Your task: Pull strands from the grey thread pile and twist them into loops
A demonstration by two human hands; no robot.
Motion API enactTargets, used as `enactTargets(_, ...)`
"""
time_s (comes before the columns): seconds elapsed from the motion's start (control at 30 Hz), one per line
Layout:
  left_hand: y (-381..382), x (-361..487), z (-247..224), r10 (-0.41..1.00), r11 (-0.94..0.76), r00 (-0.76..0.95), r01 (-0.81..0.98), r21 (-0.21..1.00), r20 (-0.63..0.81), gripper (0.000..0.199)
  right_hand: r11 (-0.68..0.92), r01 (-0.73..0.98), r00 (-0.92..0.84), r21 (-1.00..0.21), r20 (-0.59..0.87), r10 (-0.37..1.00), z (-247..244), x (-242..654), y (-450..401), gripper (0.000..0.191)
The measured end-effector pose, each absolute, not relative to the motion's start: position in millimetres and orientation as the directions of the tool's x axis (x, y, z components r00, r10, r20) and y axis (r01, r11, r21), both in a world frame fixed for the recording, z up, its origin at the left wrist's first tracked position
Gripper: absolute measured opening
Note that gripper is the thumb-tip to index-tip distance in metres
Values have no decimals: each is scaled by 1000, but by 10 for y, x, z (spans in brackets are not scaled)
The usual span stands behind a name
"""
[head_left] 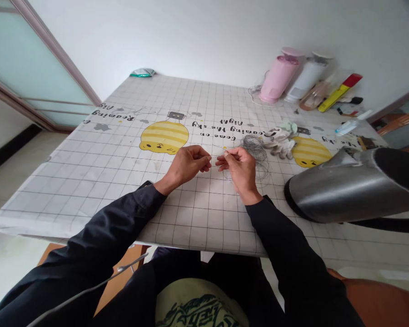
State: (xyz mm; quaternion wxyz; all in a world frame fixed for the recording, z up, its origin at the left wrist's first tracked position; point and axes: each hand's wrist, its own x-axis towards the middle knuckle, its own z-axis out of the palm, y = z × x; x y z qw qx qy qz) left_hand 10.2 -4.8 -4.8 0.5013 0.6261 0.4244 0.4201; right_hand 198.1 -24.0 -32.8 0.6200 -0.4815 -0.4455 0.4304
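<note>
Thin grey wire [258, 153] lies in tangled loops on the tabletop [71, 190] beside the right hand [239, 169]. That and the left hand [191, 162] curl inward; I cannot tell what they grip. The kettle's [341, 188] contents are hidden.

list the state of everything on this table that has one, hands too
person's left hand: fingers curled, fingertips pinched; anything between them too small to tell
person's right hand: thumb drawn to index finger, other fingers loosely bent; hold unclear
thin grey wire-like strand: loosely coiled, lying on the cloth
off-white fabric gloves: crumpled
silver metal kettle: standing on its black base
pink cylindrical container: upright
white checked tablecloth: spread out
</note>
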Motion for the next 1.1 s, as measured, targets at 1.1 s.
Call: enactTargets(1.1, 88, -19, 27, 966, 112, 258, -506, 856, 26, 39, 110, -271, 70, -956, 94, 993, -157, 2116, -301, 25)
